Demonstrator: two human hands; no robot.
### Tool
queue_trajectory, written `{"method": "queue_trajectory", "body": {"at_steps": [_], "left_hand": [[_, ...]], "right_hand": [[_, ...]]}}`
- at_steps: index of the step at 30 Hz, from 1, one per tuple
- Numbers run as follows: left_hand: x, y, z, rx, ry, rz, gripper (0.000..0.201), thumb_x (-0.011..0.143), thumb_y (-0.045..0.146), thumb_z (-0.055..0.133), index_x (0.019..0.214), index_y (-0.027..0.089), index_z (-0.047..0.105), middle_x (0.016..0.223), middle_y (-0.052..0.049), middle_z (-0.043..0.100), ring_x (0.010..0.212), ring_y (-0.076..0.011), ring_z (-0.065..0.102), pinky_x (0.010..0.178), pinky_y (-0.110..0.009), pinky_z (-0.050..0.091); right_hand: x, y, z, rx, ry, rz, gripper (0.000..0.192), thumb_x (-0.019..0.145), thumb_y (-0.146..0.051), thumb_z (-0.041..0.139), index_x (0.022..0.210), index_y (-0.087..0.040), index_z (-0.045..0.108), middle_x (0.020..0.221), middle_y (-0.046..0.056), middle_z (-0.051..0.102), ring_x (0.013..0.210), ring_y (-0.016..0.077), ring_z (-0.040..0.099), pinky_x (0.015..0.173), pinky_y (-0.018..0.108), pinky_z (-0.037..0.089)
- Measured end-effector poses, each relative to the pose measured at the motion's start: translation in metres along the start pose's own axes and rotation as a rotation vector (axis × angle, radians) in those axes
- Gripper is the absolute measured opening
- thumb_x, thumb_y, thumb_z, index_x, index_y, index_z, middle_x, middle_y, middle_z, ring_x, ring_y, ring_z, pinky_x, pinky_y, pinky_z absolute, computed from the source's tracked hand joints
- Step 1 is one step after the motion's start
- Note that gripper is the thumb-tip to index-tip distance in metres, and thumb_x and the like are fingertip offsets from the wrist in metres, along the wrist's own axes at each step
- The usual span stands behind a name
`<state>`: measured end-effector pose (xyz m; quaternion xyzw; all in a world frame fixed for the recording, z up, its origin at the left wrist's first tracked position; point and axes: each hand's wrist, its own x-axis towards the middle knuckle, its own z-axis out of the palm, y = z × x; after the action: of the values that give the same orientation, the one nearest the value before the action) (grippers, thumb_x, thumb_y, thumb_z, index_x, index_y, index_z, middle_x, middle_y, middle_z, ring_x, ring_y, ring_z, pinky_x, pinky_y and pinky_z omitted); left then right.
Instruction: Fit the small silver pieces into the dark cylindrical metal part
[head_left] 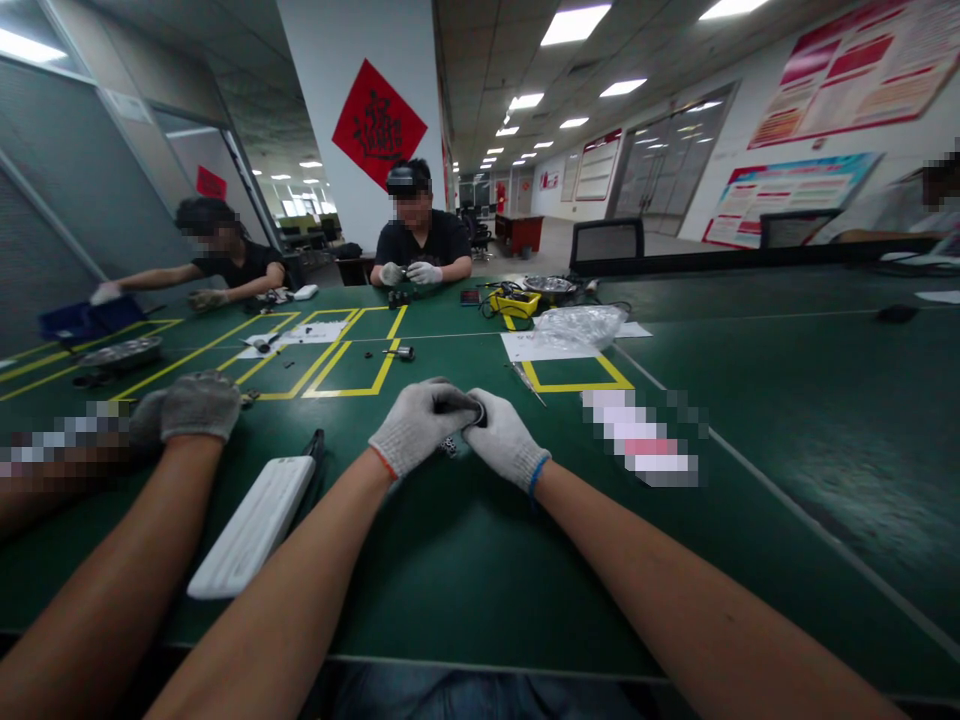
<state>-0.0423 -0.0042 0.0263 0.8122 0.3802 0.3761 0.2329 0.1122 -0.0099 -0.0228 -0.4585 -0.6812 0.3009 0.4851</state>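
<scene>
White knitted gloves cover both of my hands, which meet above the green table (480, 580). A small dark round part (478, 412), ring-like at its edge, sits between them. My left hand (420, 425) pinches it from the left, fingers closed. My right hand (506, 440) closes around its other side. Fingers hide most of the part, so its exact kind does not show. Just below my left fingertips, a cluster of small shiny metal pieces (448, 447) lies on the table.
A white oblong case (253, 525) lies left of my forearm, near a co-worker's gloved hand (201, 405). Tweezers (529, 383), a plastic bag (581, 325) and a yellow bin (514, 301) lie ahead. A metal cylindrical part (405, 353) is near yellow tape. Two people sit across.
</scene>
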Motion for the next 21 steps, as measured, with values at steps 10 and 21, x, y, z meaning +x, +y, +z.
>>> {"method": "queue_trajectory", "body": {"at_steps": [10, 21], "left_hand": [[-0.0003, 0.0030, 0.0011, 0.113, -0.011, 0.063, 0.005, 0.082, 0.018, 0.075, 0.081, 0.018, 0.080, 0.081, -0.002, 0.071, 0.074, -0.0142, 0.066, 0.072, -0.026, 0.054], [0.0023, 0.0056, 0.0018, 0.052, -0.061, -0.061, 0.009, 0.079, 0.019, 0.075, 0.084, 0.017, 0.082, 0.081, -0.003, 0.075, 0.077, -0.0169, 0.069, 0.074, -0.028, 0.055]], "right_hand": [[-0.0027, -0.0034, 0.0008, -0.052, 0.008, 0.010, 0.009, 0.067, -0.016, 0.056, 0.074, -0.021, 0.054, 0.068, -0.003, 0.059, 0.071, 0.0161, 0.053, 0.066, 0.028, 0.040], [-0.0030, -0.0036, 0.0015, -0.075, -0.004, 0.009, 0.009, 0.069, -0.016, 0.056, 0.076, -0.021, 0.054, 0.070, -0.003, 0.060, 0.071, 0.0162, 0.053, 0.065, 0.028, 0.040]]}}
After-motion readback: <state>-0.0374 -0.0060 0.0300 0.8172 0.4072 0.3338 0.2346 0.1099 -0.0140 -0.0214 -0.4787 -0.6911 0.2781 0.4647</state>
